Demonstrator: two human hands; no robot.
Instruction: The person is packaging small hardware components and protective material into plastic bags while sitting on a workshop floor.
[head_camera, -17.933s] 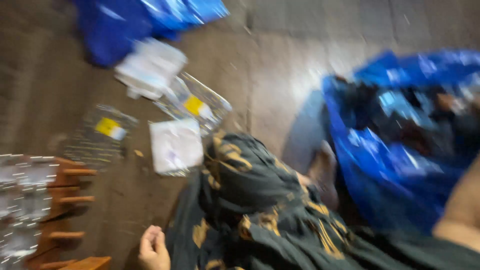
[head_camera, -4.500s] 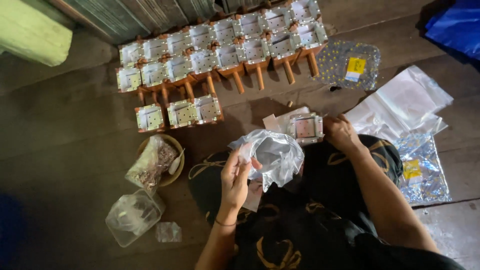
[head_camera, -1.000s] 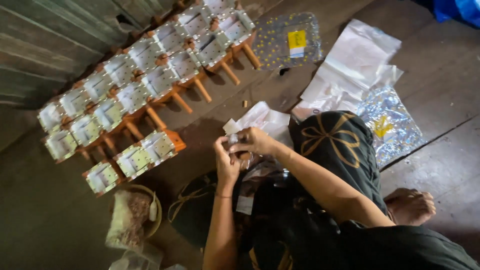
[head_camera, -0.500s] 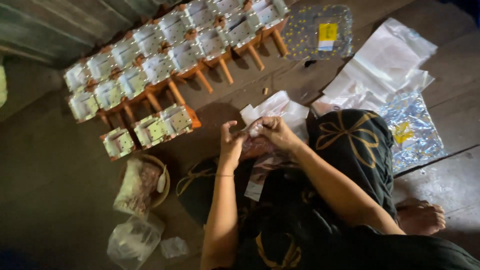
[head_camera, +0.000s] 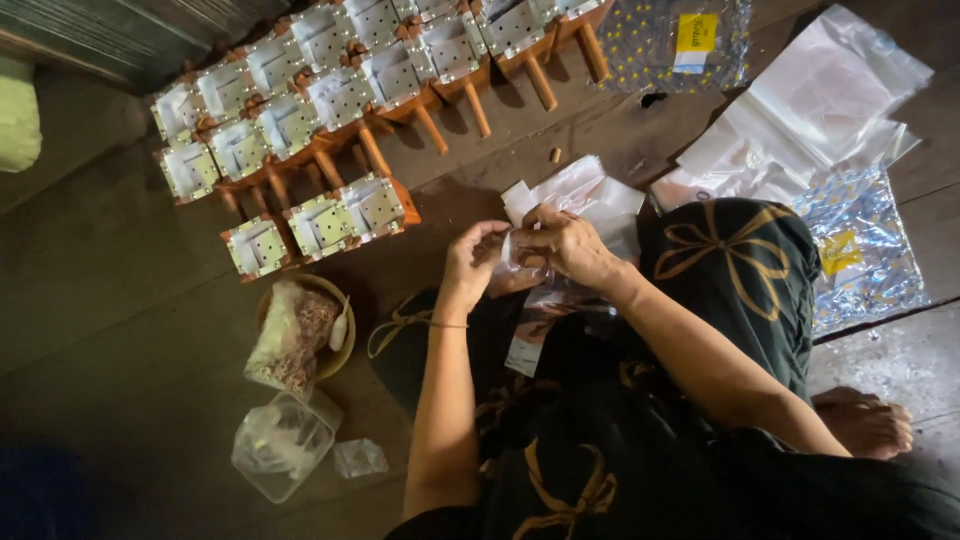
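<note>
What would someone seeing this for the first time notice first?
Rows of small square silver-lined boxes on orange wooden stems fill the wooden floor at upper left. In the middle, the left hand and right hand meet on a crinkled clear plastic bag over a lap draped in black cloth with gold bows. At right lie a stack of clear plastic bags and shiny silver foil packets.

Dark wood plank floor (head_camera: 120, 300), corrugated metal wall (head_camera: 150, 30), dim light

Bare forearms; a thin bracelet on the left wrist; black gold-patterned garment.
</note>
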